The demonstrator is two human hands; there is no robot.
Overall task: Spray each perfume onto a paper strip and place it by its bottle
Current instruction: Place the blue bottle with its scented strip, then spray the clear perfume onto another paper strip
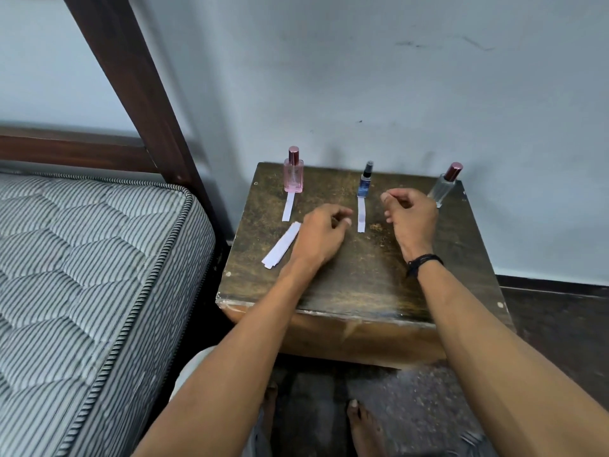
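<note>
Three bottles stand along the back edge of a dark wooden table [362, 278]: a pink bottle [293, 174] at left, a small blue bottle [365, 183] in the middle, and a clear bottle [443, 189] at right, which appears tilted. A paper strip [289, 206] lies in front of the pink bottle, touching its base; a second strip [362, 214] lies in front of the blue one. A stack of spare strips [281, 245] lies near the table's left side. The left hand [321, 237] rests just beside that stack, fingers loosely curled, gripping nothing. The right hand [410, 214] hovers near the clear bottle, fingers half curled and empty, a dark band [423, 261] on its wrist. A striped mattress [82, 275] lies left of the table.
</note>
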